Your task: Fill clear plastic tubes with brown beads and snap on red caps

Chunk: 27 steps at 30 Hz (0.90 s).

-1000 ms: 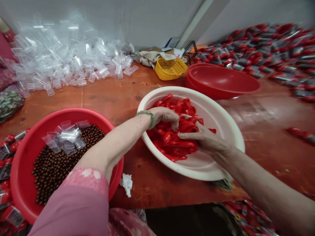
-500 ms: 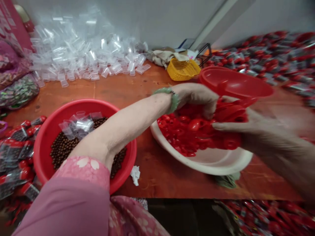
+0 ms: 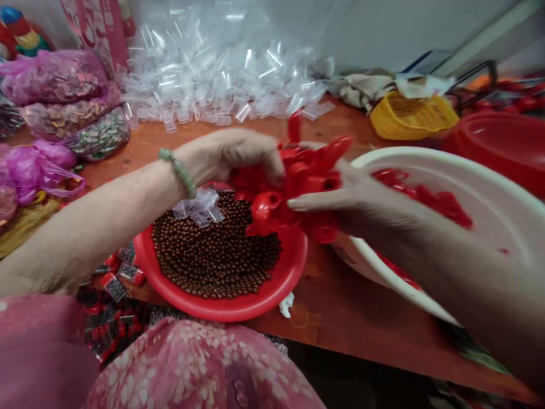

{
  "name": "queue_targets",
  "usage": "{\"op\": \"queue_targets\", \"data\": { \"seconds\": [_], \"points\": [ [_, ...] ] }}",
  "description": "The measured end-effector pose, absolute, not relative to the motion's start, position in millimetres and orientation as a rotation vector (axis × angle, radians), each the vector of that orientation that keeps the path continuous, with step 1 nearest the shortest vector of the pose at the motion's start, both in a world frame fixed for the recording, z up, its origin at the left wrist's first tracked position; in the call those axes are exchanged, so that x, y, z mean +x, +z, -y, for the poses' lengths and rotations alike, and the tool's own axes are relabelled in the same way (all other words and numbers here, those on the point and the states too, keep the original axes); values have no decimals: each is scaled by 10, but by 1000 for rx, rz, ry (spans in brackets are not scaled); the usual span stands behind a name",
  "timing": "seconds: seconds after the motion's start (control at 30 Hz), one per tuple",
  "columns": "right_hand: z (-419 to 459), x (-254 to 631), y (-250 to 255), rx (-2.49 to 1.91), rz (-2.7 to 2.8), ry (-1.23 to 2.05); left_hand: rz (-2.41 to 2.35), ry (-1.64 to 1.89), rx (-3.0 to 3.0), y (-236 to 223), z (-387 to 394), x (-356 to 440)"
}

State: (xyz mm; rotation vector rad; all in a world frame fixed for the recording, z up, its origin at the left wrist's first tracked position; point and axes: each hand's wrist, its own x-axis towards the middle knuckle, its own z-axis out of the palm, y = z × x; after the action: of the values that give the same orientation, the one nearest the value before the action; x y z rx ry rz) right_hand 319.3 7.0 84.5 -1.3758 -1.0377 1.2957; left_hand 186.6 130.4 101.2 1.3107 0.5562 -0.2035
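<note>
Between my two hands is a bunch of red plastic pieces (image 3: 304,176), several together, some with pointed tabs. My left hand (image 3: 247,153), with a green bead bracelet (image 3: 181,173) at the wrist, curls over the bunch from the left. From the right, my right hand (image 3: 336,193) grips it, thumb laid across the front. Both hands are above the right side of a red basin (image 3: 221,309). Small round brown balls (image 3: 213,255) fill much of that basin, with a few clear plastic sleeves (image 3: 200,207) lying on them.
To the right stands a white basin (image 3: 481,170) with more red pieces (image 3: 438,201) inside. Behind are a heap of clear sleeves (image 3: 221,85), a yellow basket (image 3: 413,116) and another red basin (image 3: 502,142). Bags of small parts (image 3: 63,108) sit at the left; filled red-capped packs (image 3: 114,284) lie near the front.
Both hands have moved left from the white basin to the red basin, carrying a bunch of red pieces. The camera view has turned to the left.
</note>
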Motion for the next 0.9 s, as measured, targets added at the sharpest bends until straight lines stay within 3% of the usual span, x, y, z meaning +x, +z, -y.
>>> {"op": "queue_targets", "data": {
  "seconds": [0.1, 0.27, 0.63, 0.9],
  "points": [
    [-215, 3043, 489, -1242, 982, 1565, -642, -122, 1175, 619, -1330, 1596],
    [-327, 3026, 238, -1254, 970, 1675, -617, -3, 1087, 219, -1323, 1527],
    [-737, 3026, 10, -1193, 1080, 2076, -877, 43, 973, 88, -1306, 1312],
    [-790, 2812, -25, -1178, 1354, 2085, -939, 83, 954, 225, -1144, 992]
  ]
}}
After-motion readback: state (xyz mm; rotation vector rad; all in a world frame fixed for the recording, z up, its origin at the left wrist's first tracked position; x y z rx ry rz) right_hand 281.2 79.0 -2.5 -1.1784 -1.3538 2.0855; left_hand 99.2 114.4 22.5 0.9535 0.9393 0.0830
